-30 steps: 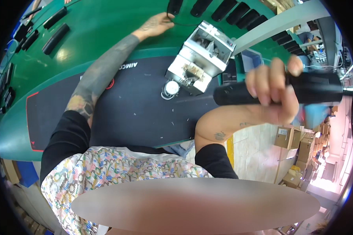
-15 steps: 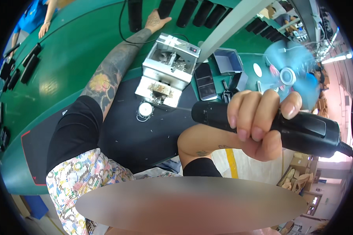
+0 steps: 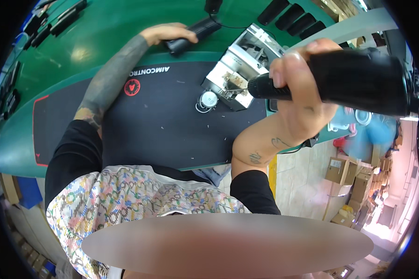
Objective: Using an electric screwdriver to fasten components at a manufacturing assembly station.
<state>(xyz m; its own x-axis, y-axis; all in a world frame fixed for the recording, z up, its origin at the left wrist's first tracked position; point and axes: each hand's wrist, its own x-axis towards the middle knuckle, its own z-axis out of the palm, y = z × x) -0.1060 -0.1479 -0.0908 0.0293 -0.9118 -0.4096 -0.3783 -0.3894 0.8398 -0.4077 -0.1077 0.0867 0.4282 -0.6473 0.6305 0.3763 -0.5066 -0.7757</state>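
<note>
My right hand (image 3: 305,86) is raised at the right, its fingers wrapped round a black corded electric screwdriver (image 3: 363,79). The tool's narrower end points left toward a silver screw feeder (image 3: 244,63) with loose screws in its hopper. At the far side of the bench my left hand (image 3: 170,33) grips a black ribbed cylindrical housing (image 3: 205,30), which lies tilted from lower left to upper right. A small round silver part (image 3: 208,98) with a wire loop sits on the dark mat (image 3: 158,121), just left of the feeder.
Several black housings (image 3: 291,17) stand in a row at the back right, and more black parts (image 3: 65,23) lie at the far left on the green bench (image 3: 102,42). A pale post (image 3: 354,29) slants behind my right hand. Cardboard boxes (image 3: 342,172) stand on the floor at the right.
My left hand has brought the black housing nearer and tilted it over from standing. My right hand has risen with the screwdriver. The whole view has shifted.
</note>
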